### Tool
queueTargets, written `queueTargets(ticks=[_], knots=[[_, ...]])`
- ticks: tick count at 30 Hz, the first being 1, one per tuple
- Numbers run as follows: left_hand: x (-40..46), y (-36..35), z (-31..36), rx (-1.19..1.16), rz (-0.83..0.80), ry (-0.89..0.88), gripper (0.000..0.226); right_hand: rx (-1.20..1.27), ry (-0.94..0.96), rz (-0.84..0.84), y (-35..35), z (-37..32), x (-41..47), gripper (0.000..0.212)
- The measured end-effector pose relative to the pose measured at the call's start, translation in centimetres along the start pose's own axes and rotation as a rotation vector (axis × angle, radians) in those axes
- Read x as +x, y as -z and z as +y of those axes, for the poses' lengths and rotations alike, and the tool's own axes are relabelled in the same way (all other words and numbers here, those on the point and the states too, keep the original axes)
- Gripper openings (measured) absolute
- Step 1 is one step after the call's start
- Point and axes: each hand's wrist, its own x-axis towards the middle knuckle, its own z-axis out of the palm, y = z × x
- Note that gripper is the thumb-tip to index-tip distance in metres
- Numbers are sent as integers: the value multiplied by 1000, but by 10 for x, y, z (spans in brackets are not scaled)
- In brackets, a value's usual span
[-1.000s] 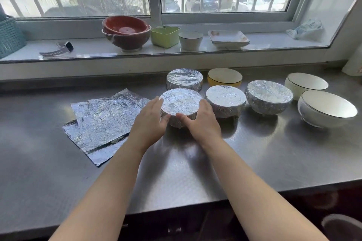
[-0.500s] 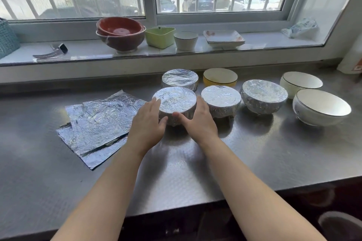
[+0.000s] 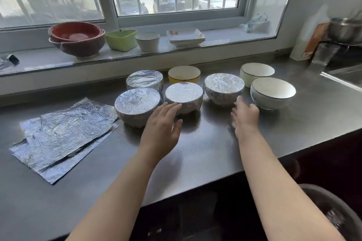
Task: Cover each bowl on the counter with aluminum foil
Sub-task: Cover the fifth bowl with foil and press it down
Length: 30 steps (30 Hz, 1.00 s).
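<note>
Several foil-covered bowls stand on the steel counter [image 3: 205, 154]: a front left one [image 3: 137, 105], one behind it [image 3: 144, 81], a middle one [image 3: 184, 96] and a right one [image 3: 223, 88]. Uncovered are a yellow bowl [image 3: 184, 74], a white bowl [image 3: 273, 92] and a cream bowl [image 3: 257, 71]. Loose foil sheets [image 3: 62, 135] lie at the left. My left hand [image 3: 162, 129] hovers with relaxed fingers in front of the front left and middle covered bowls. My right hand [image 3: 244, 115], fingers straight, is just left of the white bowl, holding nothing.
The windowsill holds stacked red bowls [image 3: 76, 38], a green dish [image 3: 121, 39], a white cup [image 3: 147, 41] and a square plate [image 3: 185, 36]. A metal pot [image 3: 344, 29] and a sink edge [image 3: 340, 76] are at the far right. A dark bin [image 3: 333, 213] stands below the counter.
Both hands have let go of the front left covered bowl. My right hand has moved right toward the uncovered white bowl, and my left hand has drifted right too. The view turned right.
</note>
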Motion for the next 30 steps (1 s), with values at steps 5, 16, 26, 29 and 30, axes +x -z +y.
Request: queueTargets(ticks=[5, 16, 26, 29, 30], knots=[[4, -12, 17, 10, -26, -9, 45, 269, -172, 67, 23, -28, 41, 68], [5, -13, 24, -15, -58, 52, 48, 360, -257, 48, 46, -46, 38, 27], [-25, -3, 6, -92, -57, 160, 45, 208, -316, -239, 64, -9, -67, 30], [-36, 0, 2, -211, -55, 240, 44, 143, -361, -358, 60, 1, -99, 36], [-39, 1, 1, -257, -55, 269, 43, 116, -371, -393, 58, 4, -109, 37]])
